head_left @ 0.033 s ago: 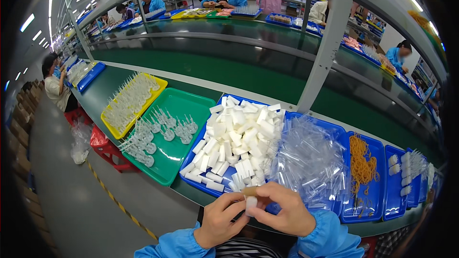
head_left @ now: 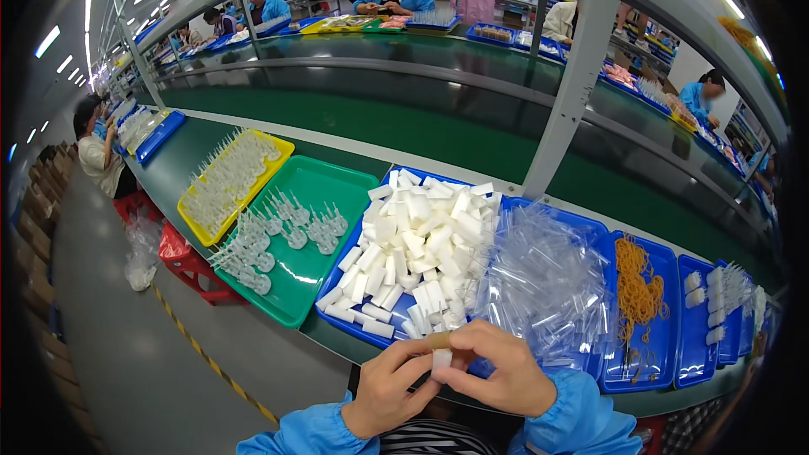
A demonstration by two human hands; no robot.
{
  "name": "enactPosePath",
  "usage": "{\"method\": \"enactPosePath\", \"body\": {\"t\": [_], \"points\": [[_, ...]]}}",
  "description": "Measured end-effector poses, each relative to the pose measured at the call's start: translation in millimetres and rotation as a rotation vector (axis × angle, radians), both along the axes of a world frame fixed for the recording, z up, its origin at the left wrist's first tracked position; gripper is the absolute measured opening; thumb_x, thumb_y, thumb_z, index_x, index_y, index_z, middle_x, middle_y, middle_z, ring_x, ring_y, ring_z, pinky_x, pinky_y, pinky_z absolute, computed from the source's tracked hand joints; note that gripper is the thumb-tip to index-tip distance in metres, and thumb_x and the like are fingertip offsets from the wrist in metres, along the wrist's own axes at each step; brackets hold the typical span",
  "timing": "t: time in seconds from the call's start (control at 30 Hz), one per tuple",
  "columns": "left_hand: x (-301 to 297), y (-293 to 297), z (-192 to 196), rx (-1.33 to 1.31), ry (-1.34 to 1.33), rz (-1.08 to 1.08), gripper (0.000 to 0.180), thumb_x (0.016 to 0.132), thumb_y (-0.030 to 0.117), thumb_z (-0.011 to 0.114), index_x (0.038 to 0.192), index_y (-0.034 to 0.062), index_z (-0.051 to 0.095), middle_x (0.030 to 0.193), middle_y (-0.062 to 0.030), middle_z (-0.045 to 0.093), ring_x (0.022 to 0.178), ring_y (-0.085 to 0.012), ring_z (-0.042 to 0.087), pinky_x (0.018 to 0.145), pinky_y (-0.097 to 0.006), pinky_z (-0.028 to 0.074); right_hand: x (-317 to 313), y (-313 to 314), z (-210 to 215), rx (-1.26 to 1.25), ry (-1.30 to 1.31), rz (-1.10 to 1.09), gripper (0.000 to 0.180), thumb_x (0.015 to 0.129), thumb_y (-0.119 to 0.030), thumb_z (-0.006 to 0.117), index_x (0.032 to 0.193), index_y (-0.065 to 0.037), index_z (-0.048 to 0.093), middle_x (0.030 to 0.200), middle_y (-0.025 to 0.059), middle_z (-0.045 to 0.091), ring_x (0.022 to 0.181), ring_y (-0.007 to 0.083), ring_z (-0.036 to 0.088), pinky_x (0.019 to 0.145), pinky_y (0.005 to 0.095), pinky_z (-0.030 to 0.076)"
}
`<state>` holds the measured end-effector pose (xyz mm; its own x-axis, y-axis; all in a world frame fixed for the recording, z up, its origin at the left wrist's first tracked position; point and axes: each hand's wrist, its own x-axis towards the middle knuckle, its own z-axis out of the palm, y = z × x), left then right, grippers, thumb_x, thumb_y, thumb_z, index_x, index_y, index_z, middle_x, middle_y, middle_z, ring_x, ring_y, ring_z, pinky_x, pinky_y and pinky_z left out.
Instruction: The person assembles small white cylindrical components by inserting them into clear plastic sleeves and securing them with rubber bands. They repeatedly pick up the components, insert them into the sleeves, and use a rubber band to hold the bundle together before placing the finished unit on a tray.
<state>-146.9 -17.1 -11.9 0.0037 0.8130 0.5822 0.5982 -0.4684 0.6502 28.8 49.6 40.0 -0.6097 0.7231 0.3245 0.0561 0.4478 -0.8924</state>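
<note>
My left hand (head_left: 394,392) and my right hand (head_left: 499,369) meet at the near edge of the blue tray of white blocks. Between their fingertips is a small white block (head_left: 442,360), pinched from both sides. A tan piece (head_left: 439,339) sits just above it at the fingertips; whether it is a finger cover or a separate part I cannot tell. Thin clear prongs show just beyond the fingers. Beyond my hands lies a heap of white foam-like blocks (head_left: 419,240) in the blue tray (head_left: 334,326).
Clear plastic sleeves (head_left: 548,278) fill a blue tray at right, beside orange rubber bands (head_left: 638,286) in another. On the left, a green tray (head_left: 313,185) and a yellow tray (head_left: 285,150) hold clear pronged parts. A grey post (head_left: 573,93) rises behind the trays.
The small white block has turned slightly between my fingertips, and the tan piece has shifted a little. Both hands stay in nearly the same place.
</note>
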Motion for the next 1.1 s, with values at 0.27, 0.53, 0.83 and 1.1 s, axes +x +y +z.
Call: {"method": "enactPosePath", "body": {"t": [0.27,0.53,0.83,1.1], "points": [[5,0,2,-0.014,0.035,-0.064,0.03,0.073,0.008,0.083,0.099,0.0025,0.07,0.103,-0.0118,0.067,0.081,-0.0274,0.07,0.068,-0.034,0.057,10,-2,2,0.049,-0.085,-0.065,0.03,0.085,-0.009,0.079,0.111,-0.001,0.068,0.091,0.0091,0.062,0.072,0.0162,0.063,0.063,0.0281,0.052],[6,1,4,-0.025,-0.031,-0.113,0.031,0.072,0.004,0.083,0.1,0.0065,0.071,0.099,-0.0096,0.066,0.082,-0.0263,0.069,0.067,-0.034,0.057,17,0,-2,-0.076,-0.029,-0.026,0.039,0.083,0.001,0.07,0.122,0.0,0.066,0.094,0.011,0.065,0.076,0.0178,0.065,0.069,0.0277,0.054],[1,-7,-3,-0.03,-0.102,-0.365,0.032,0.073,-0.002,0.08,0.103,0.0075,0.074,0.099,-0.0079,0.067,0.08,-0.023,0.069,0.066,-0.032,0.057,22,13,-8,-0.414,0.24,-0.4,0.026,0.097,-0.005,0.062,0.122,0.0,0.068,0.105,0.0073,0.071,0.092,0.0127,0.067,0.08,0.0261,0.055],[-6,-11,-10,-0.098,-0.151,-0.279,0.035,0.074,-0.005,0.08,0.106,0.0082,0.073,0.106,-0.0111,0.066,0.086,-0.0241,0.07,0.072,-0.031,0.058,28,10,-9,-0.011,-0.17,-0.143,0.028,0.092,-0.007,0.066,0.12,-0.002,0.07,0.102,0.0116,0.07,0.102,0.0208,0.062,0.087,0.0335,0.049]]}}
